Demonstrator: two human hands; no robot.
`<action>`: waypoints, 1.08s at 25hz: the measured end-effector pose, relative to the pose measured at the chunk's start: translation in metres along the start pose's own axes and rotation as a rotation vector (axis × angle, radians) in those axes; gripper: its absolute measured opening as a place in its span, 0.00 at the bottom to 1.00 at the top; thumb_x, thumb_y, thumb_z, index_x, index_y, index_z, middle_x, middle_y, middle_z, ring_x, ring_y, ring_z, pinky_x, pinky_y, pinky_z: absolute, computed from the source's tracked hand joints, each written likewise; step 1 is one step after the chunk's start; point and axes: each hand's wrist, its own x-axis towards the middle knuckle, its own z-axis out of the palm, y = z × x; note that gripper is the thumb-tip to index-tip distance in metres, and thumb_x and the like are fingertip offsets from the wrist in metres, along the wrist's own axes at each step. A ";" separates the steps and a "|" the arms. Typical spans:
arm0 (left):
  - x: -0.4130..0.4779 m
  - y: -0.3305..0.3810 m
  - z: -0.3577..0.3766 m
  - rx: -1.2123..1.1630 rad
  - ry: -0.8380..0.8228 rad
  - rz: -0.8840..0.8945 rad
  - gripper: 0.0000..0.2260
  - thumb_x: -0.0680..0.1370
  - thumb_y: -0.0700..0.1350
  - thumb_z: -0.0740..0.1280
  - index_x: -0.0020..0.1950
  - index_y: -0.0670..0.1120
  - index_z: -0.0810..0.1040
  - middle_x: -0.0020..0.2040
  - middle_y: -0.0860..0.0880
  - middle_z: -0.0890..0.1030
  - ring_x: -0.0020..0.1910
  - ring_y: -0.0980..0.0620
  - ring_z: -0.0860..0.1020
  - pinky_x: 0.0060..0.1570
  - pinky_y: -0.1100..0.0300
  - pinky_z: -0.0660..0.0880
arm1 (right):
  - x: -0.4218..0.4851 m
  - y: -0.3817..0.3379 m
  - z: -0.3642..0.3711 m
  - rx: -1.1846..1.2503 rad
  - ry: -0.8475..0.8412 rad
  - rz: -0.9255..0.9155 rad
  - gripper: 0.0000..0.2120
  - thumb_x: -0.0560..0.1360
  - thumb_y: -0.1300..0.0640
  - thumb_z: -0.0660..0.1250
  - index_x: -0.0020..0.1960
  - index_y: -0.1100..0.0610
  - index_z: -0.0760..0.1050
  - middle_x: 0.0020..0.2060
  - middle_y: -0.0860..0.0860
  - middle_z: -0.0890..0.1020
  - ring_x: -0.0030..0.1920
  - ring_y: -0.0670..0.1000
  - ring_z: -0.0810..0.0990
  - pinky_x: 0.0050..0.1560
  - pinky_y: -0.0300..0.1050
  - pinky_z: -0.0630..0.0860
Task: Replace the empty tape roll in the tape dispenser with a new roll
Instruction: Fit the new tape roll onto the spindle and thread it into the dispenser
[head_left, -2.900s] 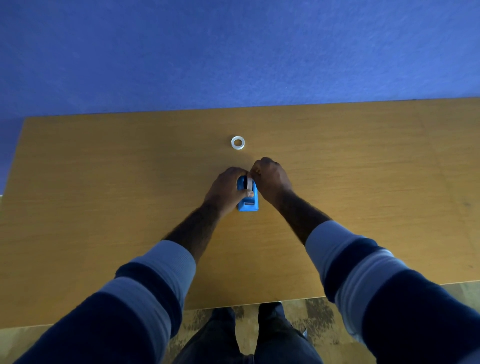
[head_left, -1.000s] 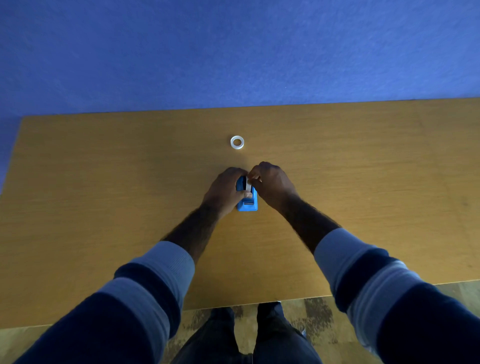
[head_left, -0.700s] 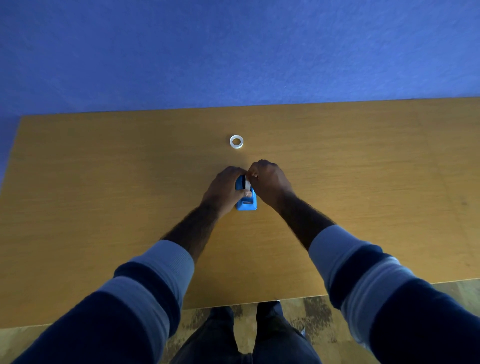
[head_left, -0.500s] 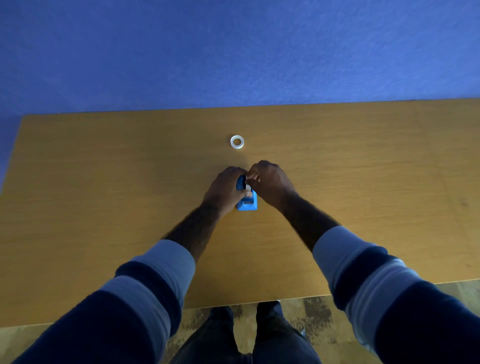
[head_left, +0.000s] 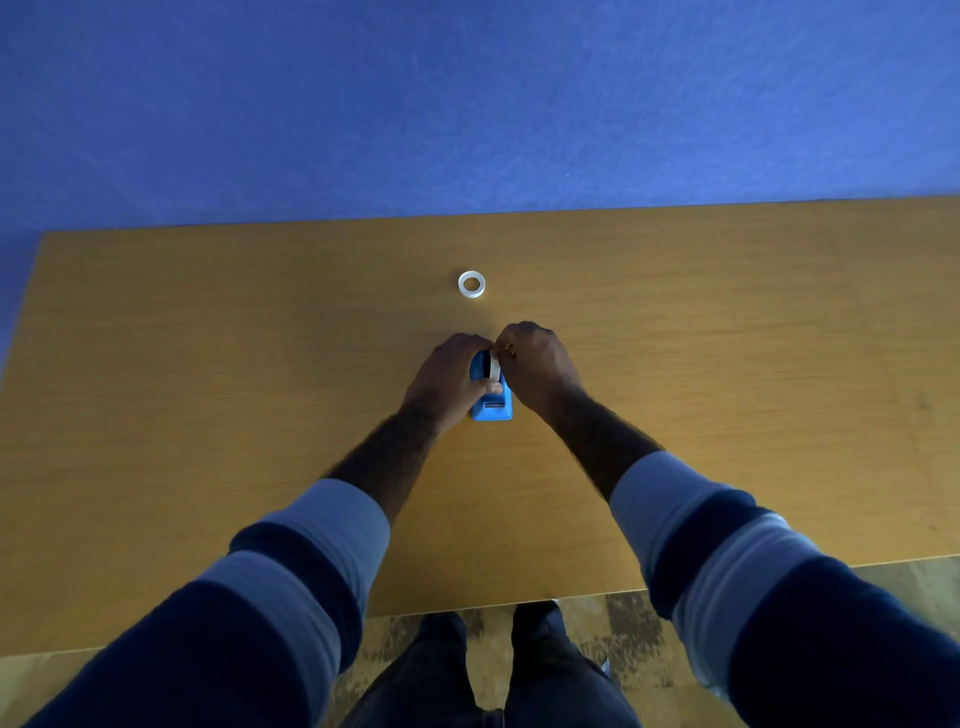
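A small blue tape dispenser (head_left: 492, 408) stands on the wooden table (head_left: 208, 389) near its middle. My left hand (head_left: 449, 382) wraps around the dispenser's left side, thumb across its top. A whitish tape roll (head_left: 494, 368) sits upright in the dispenser's top. My right hand (head_left: 537, 366) pinches that roll from the right with curled fingers. A separate white ring, a tape roll lying flat (head_left: 471, 284), rests on the table beyond both hands, apart from them.
A blue wall (head_left: 467, 104) rises behind the table's far edge. The table's near edge (head_left: 467, 608) runs above my legs and a patterned floor. My striped sleeves fill the lower corners.
Both hands stay at the dispenser. My right hand's fingers have shifted slightly on the roll, and more of the white roll shows between the hands now.
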 end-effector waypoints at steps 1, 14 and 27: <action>0.000 0.000 0.000 -0.005 -0.004 -0.005 0.19 0.70 0.44 0.77 0.59 0.49 0.78 0.54 0.55 0.78 0.52 0.56 0.76 0.52 0.62 0.72 | 0.000 0.001 -0.003 -0.004 -0.019 -0.013 0.07 0.79 0.61 0.64 0.49 0.61 0.81 0.43 0.54 0.82 0.41 0.51 0.80 0.39 0.45 0.78; 0.000 0.006 -0.002 0.054 -0.001 -0.018 0.15 0.71 0.41 0.75 0.55 0.47 0.77 0.52 0.52 0.78 0.50 0.54 0.76 0.49 0.58 0.73 | -0.005 -0.015 -0.009 -0.364 -0.049 -0.255 0.03 0.77 0.61 0.68 0.50 0.60 0.77 0.43 0.54 0.78 0.46 0.52 0.77 0.40 0.43 0.71; -0.002 0.002 -0.004 -0.044 -0.006 0.007 0.19 0.71 0.45 0.78 0.59 0.49 0.78 0.56 0.53 0.79 0.52 0.56 0.76 0.53 0.61 0.74 | 0.007 -0.006 -0.014 -0.104 -0.092 -0.024 0.05 0.76 0.59 0.68 0.49 0.60 0.77 0.44 0.55 0.80 0.41 0.51 0.78 0.41 0.48 0.80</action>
